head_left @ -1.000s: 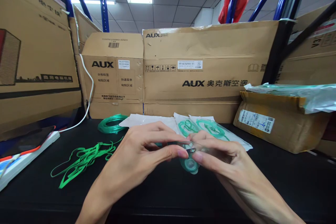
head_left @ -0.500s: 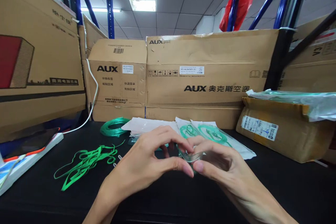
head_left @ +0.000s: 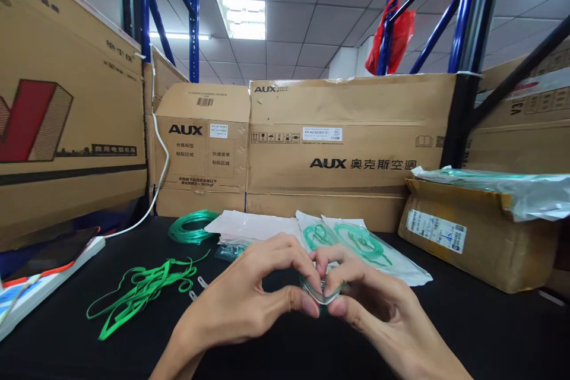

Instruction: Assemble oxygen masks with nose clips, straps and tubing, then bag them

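even pressure from both thumbs would, i'd judge, keep the clear plastic piece point(head_left: 322, 298) from slipping or creasing. i see it above the desk point(head_left: 494, 332), out from the middle of its back edge. the left hand point(head_left: 260, 295) and right hand point(head_left: 378, 298) are together, clamped on it, index fingers arched over, thumbs below, wrists angled inward.

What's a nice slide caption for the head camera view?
Left hand and right hand pinch a clear curved piece over a black table, green straps lying leftward.
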`<state>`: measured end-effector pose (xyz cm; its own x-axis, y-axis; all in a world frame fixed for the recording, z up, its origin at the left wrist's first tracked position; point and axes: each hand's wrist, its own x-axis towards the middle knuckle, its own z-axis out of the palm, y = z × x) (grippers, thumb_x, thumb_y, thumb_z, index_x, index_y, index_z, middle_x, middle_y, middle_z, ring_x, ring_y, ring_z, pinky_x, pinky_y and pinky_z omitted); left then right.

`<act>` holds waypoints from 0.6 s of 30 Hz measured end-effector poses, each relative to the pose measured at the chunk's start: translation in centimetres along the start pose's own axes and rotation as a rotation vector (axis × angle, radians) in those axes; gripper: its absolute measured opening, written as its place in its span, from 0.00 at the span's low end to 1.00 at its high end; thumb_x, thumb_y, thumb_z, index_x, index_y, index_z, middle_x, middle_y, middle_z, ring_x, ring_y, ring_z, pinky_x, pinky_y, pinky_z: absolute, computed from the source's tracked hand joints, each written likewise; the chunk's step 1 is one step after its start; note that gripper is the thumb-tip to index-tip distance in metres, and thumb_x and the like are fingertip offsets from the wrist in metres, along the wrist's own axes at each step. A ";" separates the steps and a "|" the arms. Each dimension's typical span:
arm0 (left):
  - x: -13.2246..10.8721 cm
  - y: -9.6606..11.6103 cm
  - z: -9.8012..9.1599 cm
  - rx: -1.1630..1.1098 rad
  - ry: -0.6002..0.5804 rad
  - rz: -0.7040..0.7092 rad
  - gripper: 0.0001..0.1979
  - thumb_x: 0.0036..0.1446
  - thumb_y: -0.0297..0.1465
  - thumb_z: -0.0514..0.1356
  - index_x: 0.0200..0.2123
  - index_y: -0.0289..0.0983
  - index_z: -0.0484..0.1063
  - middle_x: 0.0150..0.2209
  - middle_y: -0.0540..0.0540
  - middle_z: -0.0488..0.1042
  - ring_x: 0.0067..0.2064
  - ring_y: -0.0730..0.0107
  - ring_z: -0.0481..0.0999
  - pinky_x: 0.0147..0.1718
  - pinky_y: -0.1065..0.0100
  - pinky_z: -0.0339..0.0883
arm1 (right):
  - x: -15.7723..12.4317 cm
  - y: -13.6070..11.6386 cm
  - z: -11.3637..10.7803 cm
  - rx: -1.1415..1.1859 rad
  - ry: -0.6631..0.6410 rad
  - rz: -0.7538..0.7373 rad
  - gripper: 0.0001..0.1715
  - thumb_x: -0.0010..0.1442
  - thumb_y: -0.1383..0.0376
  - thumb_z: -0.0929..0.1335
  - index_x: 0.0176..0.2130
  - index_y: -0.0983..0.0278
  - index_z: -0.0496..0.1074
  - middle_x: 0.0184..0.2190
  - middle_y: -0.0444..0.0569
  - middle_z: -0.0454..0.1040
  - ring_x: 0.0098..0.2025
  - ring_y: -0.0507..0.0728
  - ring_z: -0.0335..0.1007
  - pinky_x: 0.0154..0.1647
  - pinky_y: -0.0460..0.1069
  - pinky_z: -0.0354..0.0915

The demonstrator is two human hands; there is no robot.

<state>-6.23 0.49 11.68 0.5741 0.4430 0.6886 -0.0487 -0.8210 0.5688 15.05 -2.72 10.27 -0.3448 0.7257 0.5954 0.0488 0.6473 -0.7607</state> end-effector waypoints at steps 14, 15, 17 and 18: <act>-0.2 -0.1 0.4 0.069 0.003 0.051 0.09 0.63 0.19 0.64 0.35 0.39 0.75 0.39 0.51 0.72 0.45 0.67 0.72 0.48 0.66 0.64 | -0.3 0.1 0.5 -0.072 0.049 -0.127 0.09 0.67 0.65 0.72 0.35 0.51 0.81 0.40 0.42 0.77 0.47 0.55 0.75 0.51 0.47 0.72; -0.2 -0.1 0.4 0.076 0.003 0.053 0.09 0.63 0.19 0.64 0.35 0.39 0.75 0.39 0.51 0.72 0.45 0.67 0.72 0.48 0.66 0.64 | -0.2 0.1 0.5 -0.062 0.058 -0.136 0.09 0.66 0.65 0.72 0.35 0.51 0.81 0.39 0.43 0.77 0.47 0.55 0.75 0.51 0.48 0.72; -0.2 -0.2 0.4 0.076 -0.004 0.045 0.09 0.64 0.19 0.64 0.35 0.39 0.75 0.39 0.51 0.72 0.46 0.66 0.72 0.49 0.65 0.64 | -0.1 0.3 0.6 -0.049 0.066 -0.146 0.09 0.66 0.65 0.73 0.34 0.52 0.81 0.38 0.43 0.76 0.46 0.56 0.75 0.51 0.48 0.72; -0.2 -0.2 0.4 0.070 -0.008 0.040 0.09 0.64 0.19 0.63 0.35 0.40 0.75 0.39 0.50 0.72 0.46 0.65 0.72 0.49 0.65 0.64 | 0.0 0.3 0.6 -0.043 0.073 -0.150 0.09 0.66 0.65 0.73 0.34 0.52 0.82 0.38 0.43 0.76 0.46 0.56 0.75 0.50 0.48 0.72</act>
<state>-6.03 0.47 11.23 0.5792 0.4070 0.7063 -0.0141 -0.8613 0.5079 14.49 -2.66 9.82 -0.2821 0.6342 0.7199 0.0421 0.7578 -0.6511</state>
